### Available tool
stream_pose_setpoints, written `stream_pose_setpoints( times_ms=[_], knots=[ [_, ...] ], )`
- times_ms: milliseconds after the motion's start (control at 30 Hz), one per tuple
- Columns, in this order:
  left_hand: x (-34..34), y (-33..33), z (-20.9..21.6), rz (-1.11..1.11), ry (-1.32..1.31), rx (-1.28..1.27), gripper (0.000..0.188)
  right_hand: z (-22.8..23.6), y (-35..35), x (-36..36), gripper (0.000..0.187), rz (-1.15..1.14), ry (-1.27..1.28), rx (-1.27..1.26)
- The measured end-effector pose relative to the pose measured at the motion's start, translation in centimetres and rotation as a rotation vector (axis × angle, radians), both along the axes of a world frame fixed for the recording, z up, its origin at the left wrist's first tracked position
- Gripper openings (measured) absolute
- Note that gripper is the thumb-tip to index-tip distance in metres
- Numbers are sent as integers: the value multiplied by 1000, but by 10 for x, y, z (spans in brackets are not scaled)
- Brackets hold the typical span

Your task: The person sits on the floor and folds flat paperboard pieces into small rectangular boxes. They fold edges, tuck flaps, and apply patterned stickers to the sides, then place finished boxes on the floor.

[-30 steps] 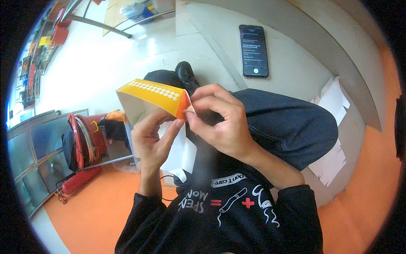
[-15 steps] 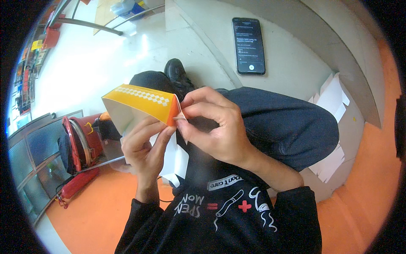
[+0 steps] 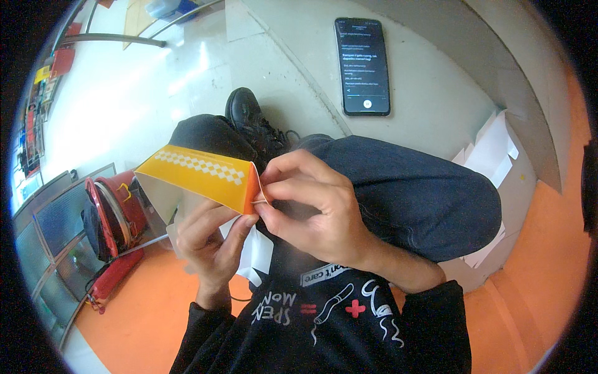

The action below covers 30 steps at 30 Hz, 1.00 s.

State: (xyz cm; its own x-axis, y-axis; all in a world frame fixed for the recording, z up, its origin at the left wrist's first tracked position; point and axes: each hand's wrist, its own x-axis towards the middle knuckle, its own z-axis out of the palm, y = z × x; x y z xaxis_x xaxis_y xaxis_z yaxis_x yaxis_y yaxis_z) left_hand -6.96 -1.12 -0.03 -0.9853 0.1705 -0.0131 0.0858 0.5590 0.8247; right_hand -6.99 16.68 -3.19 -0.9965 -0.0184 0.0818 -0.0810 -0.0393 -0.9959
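Observation:
A folded cardboard box, yellow with a band of white diamonds and an orange end, is held up over my lap. My left hand grips it from below, thumb against the lower corner of the orange end. With thumb and fingers closed, my right hand pinches a pale flap at that same end. The box's inner face, pale and unprinted, shows on the left. Beneath my hands, a white cardboard piece lies by my lap, partly hidden by the left hand.
On the grey floor ahead lies a phone with a lit screen. White cardboard blanks are stacked to the right, beyond my bent knee. At left stand a red bag and glass panels. A metal frame is at the far left.
The box and both hands sit slightly lower and further left in the picture, and the view has shifted a little. My grip on the box looks the same.

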Motion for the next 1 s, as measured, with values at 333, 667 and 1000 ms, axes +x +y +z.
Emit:
stream_pose_setpoints(
  times_ms=[333, 667, 1000],
  knots=[
    [1, 4, 6, -83, 144, -189, 20, 1, -2, 5, 13, -25, 34, 30],
    [20, 15, 15, -50, 119, -260, 17, 2, -6, 17, 11, -62, 33, 58],
    [28, 3, 12, 91, 72, -11, 16, 19, -10, 24, 12, -35, 57, 36]
  ],
)
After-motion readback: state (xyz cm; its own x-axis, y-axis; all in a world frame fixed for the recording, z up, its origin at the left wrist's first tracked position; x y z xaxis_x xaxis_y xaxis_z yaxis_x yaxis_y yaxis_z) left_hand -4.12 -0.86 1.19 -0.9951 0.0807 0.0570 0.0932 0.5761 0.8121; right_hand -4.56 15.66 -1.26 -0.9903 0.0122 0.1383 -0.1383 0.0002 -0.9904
